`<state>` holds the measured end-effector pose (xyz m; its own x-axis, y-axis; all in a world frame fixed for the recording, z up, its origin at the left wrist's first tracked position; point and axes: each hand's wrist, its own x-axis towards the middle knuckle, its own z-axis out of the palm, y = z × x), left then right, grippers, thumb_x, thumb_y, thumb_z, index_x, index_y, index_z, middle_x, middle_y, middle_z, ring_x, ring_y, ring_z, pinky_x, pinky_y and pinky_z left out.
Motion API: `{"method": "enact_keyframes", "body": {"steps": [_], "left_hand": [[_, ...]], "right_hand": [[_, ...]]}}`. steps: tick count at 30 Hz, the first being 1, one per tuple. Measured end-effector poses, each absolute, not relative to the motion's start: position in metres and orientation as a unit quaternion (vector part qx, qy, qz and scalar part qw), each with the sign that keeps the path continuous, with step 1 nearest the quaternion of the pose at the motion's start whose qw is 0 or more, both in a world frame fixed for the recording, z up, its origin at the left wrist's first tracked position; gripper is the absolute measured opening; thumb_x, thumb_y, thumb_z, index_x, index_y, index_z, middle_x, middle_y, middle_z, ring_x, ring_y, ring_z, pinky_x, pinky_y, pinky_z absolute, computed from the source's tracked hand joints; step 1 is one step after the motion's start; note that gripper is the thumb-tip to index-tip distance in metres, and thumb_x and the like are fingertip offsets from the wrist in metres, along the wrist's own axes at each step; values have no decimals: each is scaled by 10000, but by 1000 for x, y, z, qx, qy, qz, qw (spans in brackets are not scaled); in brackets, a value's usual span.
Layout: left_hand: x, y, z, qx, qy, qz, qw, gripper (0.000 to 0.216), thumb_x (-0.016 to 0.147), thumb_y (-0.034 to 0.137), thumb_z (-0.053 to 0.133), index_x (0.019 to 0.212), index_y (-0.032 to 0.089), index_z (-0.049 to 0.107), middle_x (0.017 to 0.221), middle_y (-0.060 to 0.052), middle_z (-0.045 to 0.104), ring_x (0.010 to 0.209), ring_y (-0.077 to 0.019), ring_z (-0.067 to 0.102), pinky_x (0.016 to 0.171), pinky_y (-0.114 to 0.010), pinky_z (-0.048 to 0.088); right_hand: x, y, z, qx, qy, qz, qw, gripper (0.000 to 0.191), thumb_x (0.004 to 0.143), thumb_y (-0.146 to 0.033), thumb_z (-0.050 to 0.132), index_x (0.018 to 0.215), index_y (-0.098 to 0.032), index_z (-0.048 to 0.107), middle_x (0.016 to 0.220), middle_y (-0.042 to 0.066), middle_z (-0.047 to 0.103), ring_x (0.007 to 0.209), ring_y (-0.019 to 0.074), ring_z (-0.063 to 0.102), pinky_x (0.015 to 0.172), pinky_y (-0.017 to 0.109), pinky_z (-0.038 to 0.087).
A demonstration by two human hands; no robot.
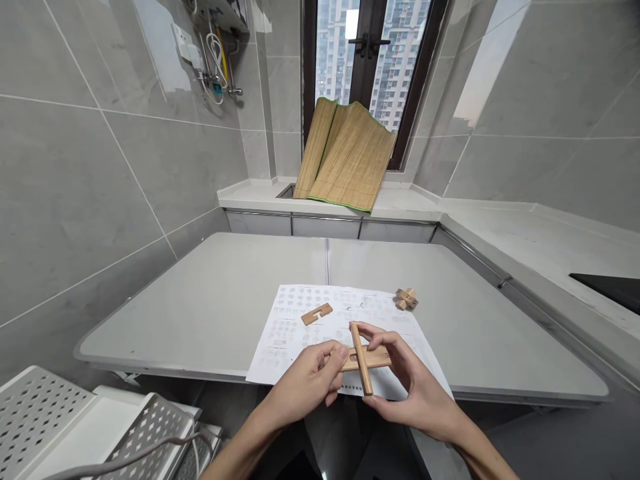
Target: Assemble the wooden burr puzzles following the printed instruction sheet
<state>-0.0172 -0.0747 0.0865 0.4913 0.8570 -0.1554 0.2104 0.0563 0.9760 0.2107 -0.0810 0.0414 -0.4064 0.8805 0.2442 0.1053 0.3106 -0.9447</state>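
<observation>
Low over the sheet's near edge, my left hand (317, 373) pinches the left end of a flat slotted wooden puzzle piece (379, 357). A second wooden puzzle piece (361, 360), long and narrow, crosses it at the slot; whether the two interlock I cannot tell. My right hand (407, 380) curls around the right side, with fingers at the narrow piece's far end and thumb by its near end. A loose flat wooden piece with a notch (317, 314) lies on the printed paper sheet (273, 333). By the sheet's right edge sits an assembled wooden burr puzzle (406, 299).
The grey-white table (200, 307) stands below a white counter (550, 240). A bamboo mat (350, 157) leans against the window. White perforated racks (40, 420) with a hose (140, 453) stand at the lower left. Pipes and cables (217, 60) hang at the upper left wall.
</observation>
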Motion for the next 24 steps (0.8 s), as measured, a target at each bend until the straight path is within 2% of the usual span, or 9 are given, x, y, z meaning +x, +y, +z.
{"method": "enact_keyframes", "body": {"steps": [6,12,24], "left_hand": [[-18,-75,84,626,432,299,576,536,1003,732,481,816,231,443,545,96,362,515,-123,373,595,-279,320],[-22,-75,85,631,428,279,583,531,1017,712,472,804,228,427,548,84,406,532,-125,404,610,-282,321],[-21,-79,87,629,435,281,580,533,1009,720,469,808,227,440,552,91,395,528,-124,417,615,-281,343]], "right_hand": [[208,-82,44,-351,-707,434,434,547,804,-133,804,1231,-342,533,1684,78,423,1605,295,328,1268,479,359],[217,-81,43,-335,-704,483,398,554,827,-176,832,1256,-346,525,1691,102,422,1606,292,330,1275,506,340],[218,-81,40,-327,-707,486,397,562,841,-140,809,1264,-358,509,1710,98,395,1615,302,307,1283,547,308]]}}
